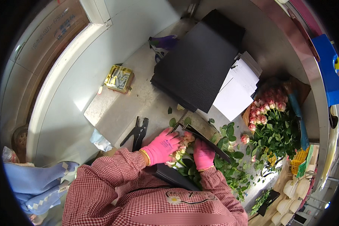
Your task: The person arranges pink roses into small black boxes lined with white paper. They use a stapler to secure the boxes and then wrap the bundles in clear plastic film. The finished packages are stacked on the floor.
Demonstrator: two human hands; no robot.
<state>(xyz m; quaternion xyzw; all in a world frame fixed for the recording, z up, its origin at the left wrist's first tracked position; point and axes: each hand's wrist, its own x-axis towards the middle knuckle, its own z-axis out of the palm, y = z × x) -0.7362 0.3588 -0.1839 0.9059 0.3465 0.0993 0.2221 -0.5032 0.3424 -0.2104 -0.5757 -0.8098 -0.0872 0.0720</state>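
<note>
My left hand (164, 146), in a pink glove, lies over pale pink and cream rose heads (181, 147), fingers stretched toward the upright edge of a black wrapping sheet. My right hand (203, 154), gloved the same, closes at the raised flap of that black corrugated sheet (211, 145); its fingertips are partly hidden. The roses lie between my hands on the sheet, some leaves showing below them. Another part of black sheet (173, 176) extends toward my body. Just left of my left hand rests a black stapler (138, 134).
A stack of black corrugated sheets (199, 56) stands at the back, beside white papers (235, 88). A yellow tin of staples (118, 78) sits back left. Pink roses (265, 107) with long leafy stems fill the right. Loose leaves (233, 173) litter the table. A person's blue sleeve (37, 180) shows at left.
</note>
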